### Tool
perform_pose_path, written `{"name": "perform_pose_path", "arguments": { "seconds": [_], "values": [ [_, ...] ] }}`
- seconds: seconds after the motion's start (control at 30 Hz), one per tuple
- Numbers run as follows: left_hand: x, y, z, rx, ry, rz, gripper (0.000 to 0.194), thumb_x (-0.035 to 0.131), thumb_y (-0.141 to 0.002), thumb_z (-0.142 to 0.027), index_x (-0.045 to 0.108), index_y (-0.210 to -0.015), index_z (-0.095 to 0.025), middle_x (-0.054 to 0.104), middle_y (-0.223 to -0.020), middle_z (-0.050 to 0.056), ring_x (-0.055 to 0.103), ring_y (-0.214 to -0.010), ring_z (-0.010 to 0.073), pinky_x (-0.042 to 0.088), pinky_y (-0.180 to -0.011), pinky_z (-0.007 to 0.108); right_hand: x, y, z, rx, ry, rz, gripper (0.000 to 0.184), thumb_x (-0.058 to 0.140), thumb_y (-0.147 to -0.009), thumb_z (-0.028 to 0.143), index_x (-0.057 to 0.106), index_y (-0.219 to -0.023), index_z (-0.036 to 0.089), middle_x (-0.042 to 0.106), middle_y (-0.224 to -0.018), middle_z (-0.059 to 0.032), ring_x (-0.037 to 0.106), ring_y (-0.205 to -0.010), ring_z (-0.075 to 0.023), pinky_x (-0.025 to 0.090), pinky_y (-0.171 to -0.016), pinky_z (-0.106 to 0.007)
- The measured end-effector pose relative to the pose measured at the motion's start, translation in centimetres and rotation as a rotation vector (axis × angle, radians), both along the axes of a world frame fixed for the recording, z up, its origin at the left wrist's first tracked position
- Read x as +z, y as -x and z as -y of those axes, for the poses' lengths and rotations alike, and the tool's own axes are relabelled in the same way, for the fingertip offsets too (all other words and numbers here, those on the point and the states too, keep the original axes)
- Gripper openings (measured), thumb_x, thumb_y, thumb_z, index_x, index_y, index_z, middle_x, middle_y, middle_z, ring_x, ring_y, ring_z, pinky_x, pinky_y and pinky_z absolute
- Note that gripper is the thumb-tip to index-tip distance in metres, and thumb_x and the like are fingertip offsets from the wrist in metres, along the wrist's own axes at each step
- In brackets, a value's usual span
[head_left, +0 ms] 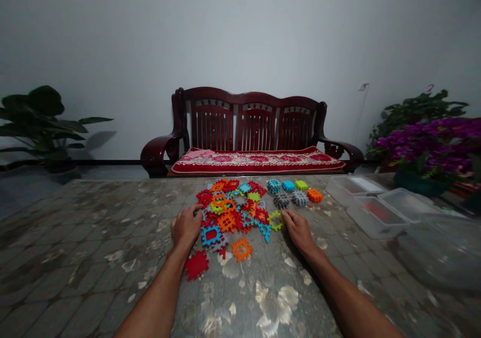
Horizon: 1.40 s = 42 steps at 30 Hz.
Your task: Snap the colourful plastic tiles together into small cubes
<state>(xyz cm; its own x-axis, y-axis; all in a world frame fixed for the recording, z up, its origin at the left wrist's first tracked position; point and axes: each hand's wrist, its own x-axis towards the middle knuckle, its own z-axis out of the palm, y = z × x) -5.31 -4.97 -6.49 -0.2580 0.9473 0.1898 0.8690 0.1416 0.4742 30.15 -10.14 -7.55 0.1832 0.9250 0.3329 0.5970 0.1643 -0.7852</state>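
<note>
A heap of interlocking plastic building tiles [227, 221] in red, orange, blue, grey and lime green lies mid-table. At its left edge is my left hand [186, 227], fingers curled in; a small dark bit shows by the fingertips, too small to name. My right hand [298, 229], to the right of the heap, pinches the edge of a lime green open-frame tile [275, 220]. Beside that tile lies a blue triangular tile [264, 231]. An orange tile [241, 249] and a solid red tile [197, 265] lie apart, nearer to me.
Sorted stacks stand behind my right hand: blue tiles [288, 185], grey tiles [300, 198], orange tiles [314, 195] and others. Clear plastic containers [377, 231] occupy the right side, near purple flowers [438, 140]. A wooden bench [257, 97] stands beyond the patterned table [131, 227].
</note>
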Motion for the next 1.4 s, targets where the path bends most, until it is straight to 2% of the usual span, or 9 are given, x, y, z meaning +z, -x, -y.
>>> {"name": "perform_pose_path", "arguments": {
  "seconds": [0.1, 0.2, 0.3, 0.43, 0.53, 0.67, 1.07, 1.4],
  "values": [
    [0.0, 0.0, 0.0, 0.0, 0.003, 0.005, 0.039, 0.046, -0.097, -0.029, 0.074, -0.124, -0.029, 0.076, -0.13, 0.005, 0.068, -0.122, 0.0267, 0.048, -0.106, 0.041, -0.3, -0.5, -0.1, -0.039, -0.012, 0.052, 0.045, 0.048, -0.092, 0.052, 0.077, -0.103, 0.02, 0.078, -0.108, -0.0112, 0.07, -0.106, -0.0295, 0.052, -0.097, -0.044],
    [0.0, 0.0, 0.0, -0.004, 0.004, 0.002, 0.038, 0.046, -0.097, -0.029, 0.075, -0.123, -0.029, 0.076, -0.13, 0.006, 0.068, -0.122, 0.0269, 0.048, -0.106, 0.042, -0.5, -0.6, 0.0, -0.058, 0.008, 0.138, 0.04, 0.055, -0.087, 0.043, 0.077, -0.109, 0.018, 0.077, -0.112, -0.0129, 0.07, -0.104, -0.0299, 0.053, -0.098, -0.046],
    [-0.1, 0.0, 0.0, -0.003, -0.001, 0.006, 0.038, 0.046, -0.097, -0.03, 0.074, -0.123, -0.029, 0.076, -0.129, 0.006, 0.068, -0.122, 0.027, 0.048, -0.107, 0.043, -0.5, -0.2, 0.5, -0.041, 0.03, 0.229, 0.043, 0.061, -0.082, 0.038, 0.075, -0.117, 0.018, 0.075, -0.116, -0.0124, 0.069, -0.102, -0.0289, 0.055, -0.095, -0.045],
    [0.0, 0.0, 0.0, 0.004, -0.004, 0.012, 0.037, 0.047, -0.097, -0.029, 0.075, -0.122, -0.031, 0.076, -0.129, 0.005, 0.068, -0.122, 0.0262, 0.047, -0.107, 0.042, -0.3, 0.4, 1.3, -0.034, 0.041, 0.395, 0.053, 0.065, -0.08, 0.03, 0.069, -0.131, 0.02, 0.072, -0.128, -0.0121, 0.063, -0.119, -0.0314, 0.049, -0.106, -0.046],
    [0.1, -0.1, 0.0, 0.004, 0.0, 0.01, 0.038, 0.047, -0.097, -0.028, 0.075, -0.122, -0.031, 0.076, -0.129, 0.005, 0.068, -0.122, 0.0263, 0.047, -0.107, 0.042, -0.1, 0.6, 1.7, -0.046, 0.066, 0.498, 0.058, 0.065, -0.081, 0.029, 0.065, -0.138, 0.02, 0.07, -0.132, -0.013, 0.061, -0.122, -0.0333, 0.046, -0.109, -0.047],
    [0.2, -0.1, 0.1, -0.003, 0.006, 0.007, 0.038, 0.046, -0.097, -0.028, 0.075, -0.123, -0.029, 0.076, -0.13, 0.006, 0.068, -0.122, 0.0266, 0.048, -0.108, 0.042, 0.0, 0.5, 1.8, -0.044, 0.083, 0.538, 0.056, 0.062, -0.085, 0.027, 0.064, -0.14, 0.018, 0.07, -0.133, -0.014, 0.061, -0.122, -0.0336, 0.046, -0.108, -0.046],
    [0.2, 0.0, 0.0, -0.005, 0.008, -0.006, 0.038, 0.047, -0.096, -0.028, 0.075, -0.121, -0.03, 0.076, -0.129, 0.004, 0.069, -0.121, 0.0262, 0.049, -0.105, 0.041, -0.5, 0.0, 1.5, -0.042, 0.058, 0.528, 0.051, 0.06, -0.089, 0.031, 0.065, -0.138, 0.022, 0.072, -0.131, -0.0122, 0.063, -0.12, -0.0318, 0.048, -0.106, -0.046],
    [0.1, 0.0, 0.0, -0.01, 0.01, 0.016, 0.039, 0.046, -0.097, -0.028, 0.075, -0.122, -0.03, 0.076, -0.13, 0.005, 0.068, -0.123, 0.0272, 0.048, -0.107, 0.043, -0.5, 0.0, 1.5, -0.04, 0.064, 0.551, 0.05, 0.059, -0.09, 0.031, 0.065, -0.138, 0.018, 0.071, -0.133, -0.0138, 0.063, -0.12, -0.0315, 0.048, -0.107, -0.046]
  ]
}}
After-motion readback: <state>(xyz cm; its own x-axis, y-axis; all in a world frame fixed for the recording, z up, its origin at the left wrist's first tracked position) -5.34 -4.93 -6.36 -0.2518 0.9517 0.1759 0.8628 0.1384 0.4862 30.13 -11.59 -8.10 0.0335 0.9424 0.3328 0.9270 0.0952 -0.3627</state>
